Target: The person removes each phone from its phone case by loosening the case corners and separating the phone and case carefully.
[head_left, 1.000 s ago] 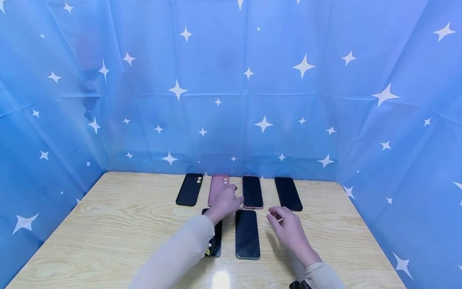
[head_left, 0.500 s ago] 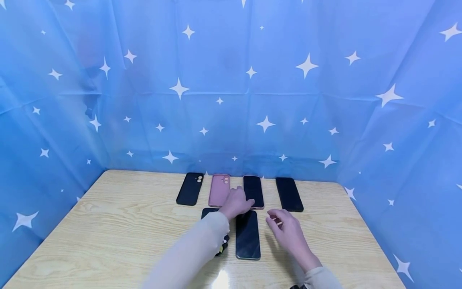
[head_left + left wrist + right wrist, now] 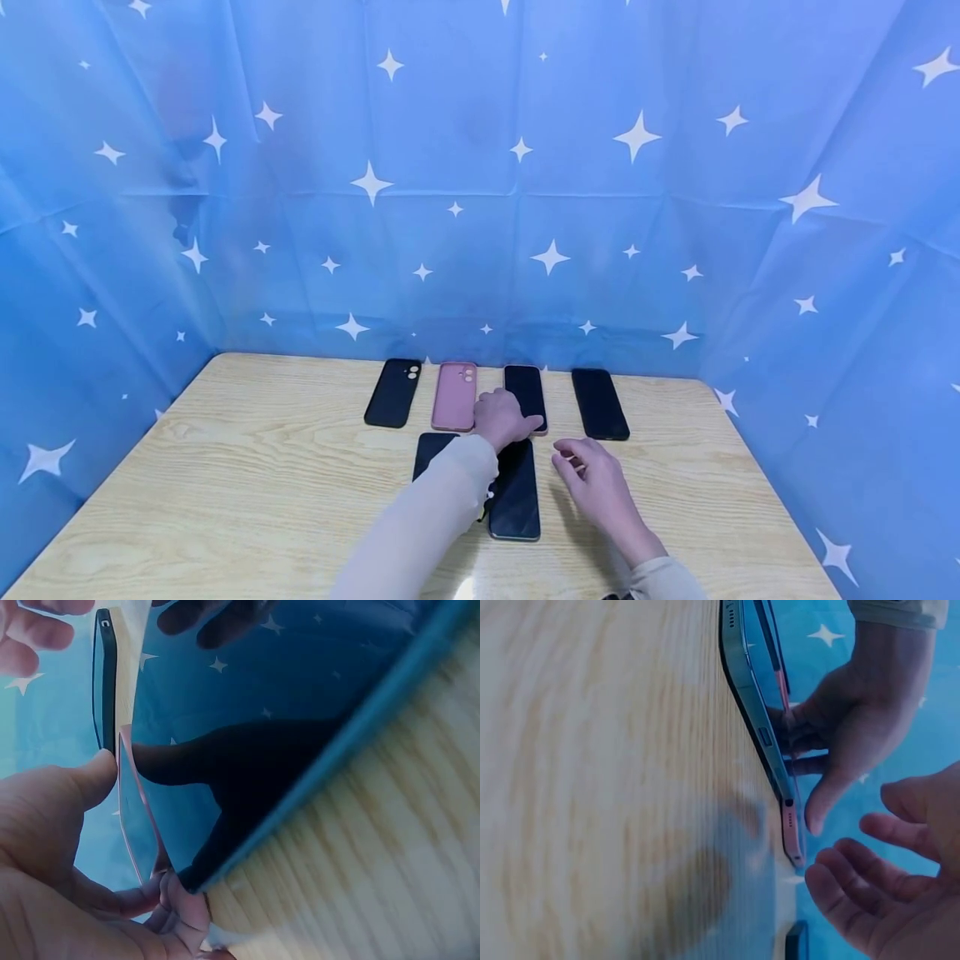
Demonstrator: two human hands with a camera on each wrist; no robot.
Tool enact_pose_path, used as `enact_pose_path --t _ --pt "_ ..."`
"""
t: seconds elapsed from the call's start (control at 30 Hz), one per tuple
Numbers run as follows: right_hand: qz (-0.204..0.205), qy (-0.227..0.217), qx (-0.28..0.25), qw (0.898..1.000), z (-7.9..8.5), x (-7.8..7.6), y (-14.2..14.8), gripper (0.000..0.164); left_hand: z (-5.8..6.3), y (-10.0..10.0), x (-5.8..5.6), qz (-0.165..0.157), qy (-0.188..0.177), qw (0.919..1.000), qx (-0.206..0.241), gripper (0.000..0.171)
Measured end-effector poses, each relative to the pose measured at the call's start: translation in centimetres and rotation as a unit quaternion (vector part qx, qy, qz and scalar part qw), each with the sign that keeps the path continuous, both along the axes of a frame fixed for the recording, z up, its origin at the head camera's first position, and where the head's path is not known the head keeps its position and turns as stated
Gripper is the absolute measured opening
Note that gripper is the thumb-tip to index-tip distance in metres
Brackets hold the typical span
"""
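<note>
My left hand (image 3: 501, 418) is low over the near left part of a pink-framed phone (image 3: 523, 385), which lies screen up in the back row. Its thumb stretches across the phone's near end, while the other fingers bend by the left edge; the left wrist view has the fingers right at the pink rim (image 3: 142, 802). Nearer me lies a teal-edged phone (image 3: 517, 508), partly behind my left sleeve. My right hand (image 3: 596, 479) hovers to its right, fingers loosely bent and holding nothing. The right wrist view also has this right hand (image 3: 892, 877) beside the pink-framed phone's end.
Left of the pink-framed phone are a pink phone case (image 3: 453, 398) and a black phone case (image 3: 393, 393), both with camera holes. A black phone (image 3: 600, 404) lies to the right. Another dark phone (image 3: 431, 448) is mostly under my left sleeve. Blue star-patterned cloth (image 3: 480, 167) surrounds the wooden table (image 3: 247, 467).
My left hand has moved right, from the pink case to over the pink-framed phone, its forearm now covering part of the teal-edged phone. My right hand and the phones have stayed nearly still.
</note>
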State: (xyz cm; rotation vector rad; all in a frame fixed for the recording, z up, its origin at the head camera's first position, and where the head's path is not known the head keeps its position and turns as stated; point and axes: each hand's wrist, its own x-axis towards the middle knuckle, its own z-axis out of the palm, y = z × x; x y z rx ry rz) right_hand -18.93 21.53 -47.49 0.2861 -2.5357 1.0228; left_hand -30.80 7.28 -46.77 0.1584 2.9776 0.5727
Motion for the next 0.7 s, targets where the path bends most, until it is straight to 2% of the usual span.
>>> enact_pose_path --t 0.1,0.3,0.7 --pt "-0.001 0.002 -0.003 1.000 0.0 0.1 0.0 0.012 0.0 0.4 0.0 0.013 0.003 0.9999 -0.010 0.059" --pt "-0.006 0.002 -0.008 1.000 -0.1 0.1 0.2 0.012 -0.2 1.1 -0.5 0.036 -0.019 0.9984 -0.039 0.062" --pt "-0.023 -0.015 0.005 1.000 -0.8 -0.3 0.5 0.013 -0.4 1.1 -1.6 0.068 -0.069 0.9952 -0.013 0.062"
